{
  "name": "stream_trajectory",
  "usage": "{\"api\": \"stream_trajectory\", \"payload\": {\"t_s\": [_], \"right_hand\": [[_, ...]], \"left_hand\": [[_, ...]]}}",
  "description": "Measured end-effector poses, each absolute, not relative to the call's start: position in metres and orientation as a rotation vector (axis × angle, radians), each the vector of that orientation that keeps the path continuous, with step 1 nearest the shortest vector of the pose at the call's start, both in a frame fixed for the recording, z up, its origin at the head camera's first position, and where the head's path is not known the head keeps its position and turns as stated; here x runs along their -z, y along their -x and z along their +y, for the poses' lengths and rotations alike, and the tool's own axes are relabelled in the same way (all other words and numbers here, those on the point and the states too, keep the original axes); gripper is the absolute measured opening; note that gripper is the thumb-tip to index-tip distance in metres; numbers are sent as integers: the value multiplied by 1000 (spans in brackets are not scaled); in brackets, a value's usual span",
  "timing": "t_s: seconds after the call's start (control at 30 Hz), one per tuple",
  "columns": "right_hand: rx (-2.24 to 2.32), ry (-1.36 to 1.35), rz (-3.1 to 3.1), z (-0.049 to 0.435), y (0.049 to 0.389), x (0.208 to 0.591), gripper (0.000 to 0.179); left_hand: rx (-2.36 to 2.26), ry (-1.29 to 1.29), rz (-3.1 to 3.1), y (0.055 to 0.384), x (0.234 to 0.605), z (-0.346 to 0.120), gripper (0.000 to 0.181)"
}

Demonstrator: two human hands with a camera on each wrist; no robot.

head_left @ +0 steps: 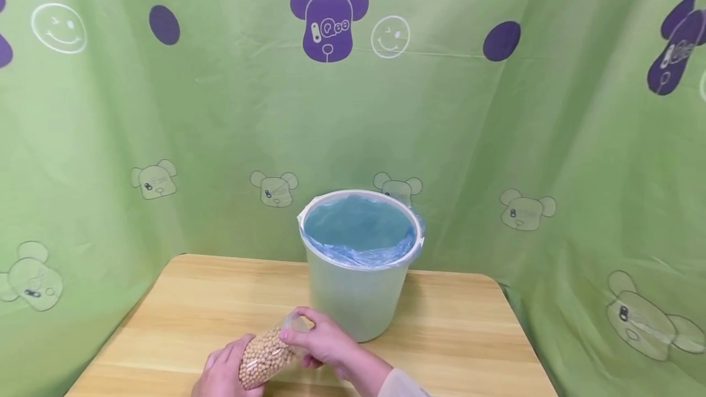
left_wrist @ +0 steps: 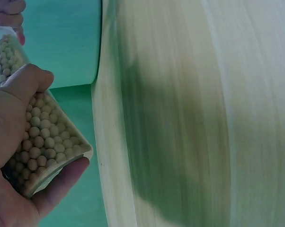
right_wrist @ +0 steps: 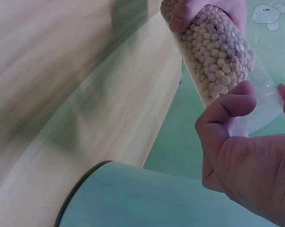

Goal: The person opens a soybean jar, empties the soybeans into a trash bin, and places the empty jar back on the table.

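Note:
A clear container of round, pale beans [head_left: 265, 360] is held tilted above the table, in front of the bucket. Its base end rests in my left hand [head_left: 222, 374], with thumb and fingers curled round it; the left wrist view shows the left hand [left_wrist: 10, 118] gripping the bean-filled part. At the other end, the right hand [head_left: 326, 340] pinches the translucent top [right_wrist: 263, 106] between thumb and fingers. Beans fill most of the container [right_wrist: 213, 56], stopping short of that top. Whether the top is a separate lid, I cannot tell.
A pale bucket [head_left: 353, 299] stands on the wooden table [head_left: 231, 287], just beyond the hands. A blue plastic bag [head_left: 369, 255] lines it and folds over the rim. A green printed curtain [head_left: 353, 115] hangs behind and at both sides.

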State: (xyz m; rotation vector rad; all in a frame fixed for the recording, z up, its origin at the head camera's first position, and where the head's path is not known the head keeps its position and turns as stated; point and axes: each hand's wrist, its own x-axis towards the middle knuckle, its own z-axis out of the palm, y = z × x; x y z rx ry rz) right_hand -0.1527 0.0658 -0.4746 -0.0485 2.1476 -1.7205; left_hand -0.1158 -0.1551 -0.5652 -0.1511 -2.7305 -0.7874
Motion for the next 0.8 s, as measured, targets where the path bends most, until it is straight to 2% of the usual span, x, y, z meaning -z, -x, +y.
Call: {"api": "stream_trajectory", "payload": {"t_s": [0.3,0.6,0.8], "right_hand": [[1711,117,2224,71,145,475,51],[1707,170,2257,72,146,478,48],[1681,215,2273,78,146,476,52]], "left_hand": [[819,239,-2722,118,568,-154,87],[812,266,-2745,118,565,-155,87],[905,297,-2790,122,564,-155,89]]}}
